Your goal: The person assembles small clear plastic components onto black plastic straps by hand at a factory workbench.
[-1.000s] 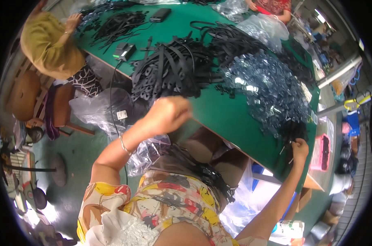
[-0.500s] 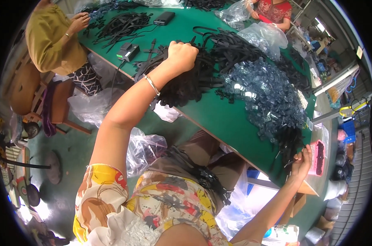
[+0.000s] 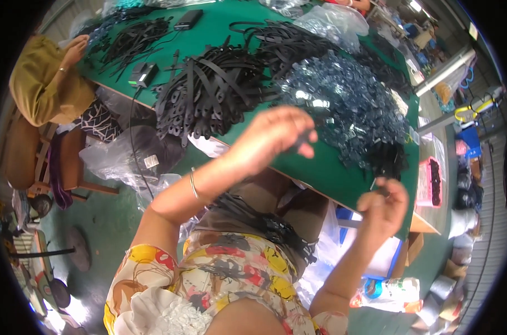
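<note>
My left hand [image 3: 276, 137] is above the front edge of the green table [image 3: 309, 177]. It is blurred by motion, its fingers curled round a small dark thing I cannot make out. Behind it spreads a pile of black straps [image 3: 209, 89] with holed ends. To the right lies a heap of clear bluish plastic pieces [image 3: 348, 111]. My right hand [image 3: 383, 209] is closed in a pinch near the table's right corner, with a small dark thing at its fingertips. Just beyond it sits a bunch of thin black pieces [image 3: 386, 159].
A pink tray [image 3: 422, 190] of dark bits stands right of the table. Black straps [image 3: 276, 237] lie across my lap. Farther back are a black box [image 3: 189, 20] and a corded device [image 3: 144, 74]. A person [image 3: 52, 84] works at the left; another sits at the far side.
My left hand has left the black strap pile and come right and nearer. My right hand has drawn in from the table's corner. The whole view has shifted slightly.
</note>
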The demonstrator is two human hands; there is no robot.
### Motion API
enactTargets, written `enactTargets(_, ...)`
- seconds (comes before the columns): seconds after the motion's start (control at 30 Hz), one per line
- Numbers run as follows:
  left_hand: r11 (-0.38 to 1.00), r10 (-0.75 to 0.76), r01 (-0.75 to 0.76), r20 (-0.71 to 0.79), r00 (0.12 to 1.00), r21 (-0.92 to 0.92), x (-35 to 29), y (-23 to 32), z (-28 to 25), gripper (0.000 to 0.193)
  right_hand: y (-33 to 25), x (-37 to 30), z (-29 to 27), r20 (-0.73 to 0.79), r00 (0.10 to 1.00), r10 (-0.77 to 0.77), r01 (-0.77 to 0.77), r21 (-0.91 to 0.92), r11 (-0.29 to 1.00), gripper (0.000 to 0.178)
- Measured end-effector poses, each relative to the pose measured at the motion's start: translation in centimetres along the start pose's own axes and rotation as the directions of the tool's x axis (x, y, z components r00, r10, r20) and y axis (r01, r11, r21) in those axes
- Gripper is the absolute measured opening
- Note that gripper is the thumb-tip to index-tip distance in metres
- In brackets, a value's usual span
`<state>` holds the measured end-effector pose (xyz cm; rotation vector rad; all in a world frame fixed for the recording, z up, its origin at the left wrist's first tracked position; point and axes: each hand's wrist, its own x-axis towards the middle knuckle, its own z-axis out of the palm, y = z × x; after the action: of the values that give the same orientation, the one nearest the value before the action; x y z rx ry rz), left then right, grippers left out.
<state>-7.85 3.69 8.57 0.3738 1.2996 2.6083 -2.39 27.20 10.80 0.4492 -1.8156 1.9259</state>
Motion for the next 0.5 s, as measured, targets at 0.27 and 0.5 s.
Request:
enactTargets(0.27,0.909,-0.361,0.344,-0.031,0.932,-0.236,-3.7,-7.4,3.2,0.019,2.4,-7.8,3.3,0.279,0.911,0.302,-0.211,-0.313,0.926,0.024)
enactTargets(0.5,0.937,-0.347,0.35,0.143,0.927,0.003,-5.4,-9.5,5.0,0.016,5.8,-8.2,0.5,0.273,0.762,0.587,-0.646,0.378,0.663,0.039)
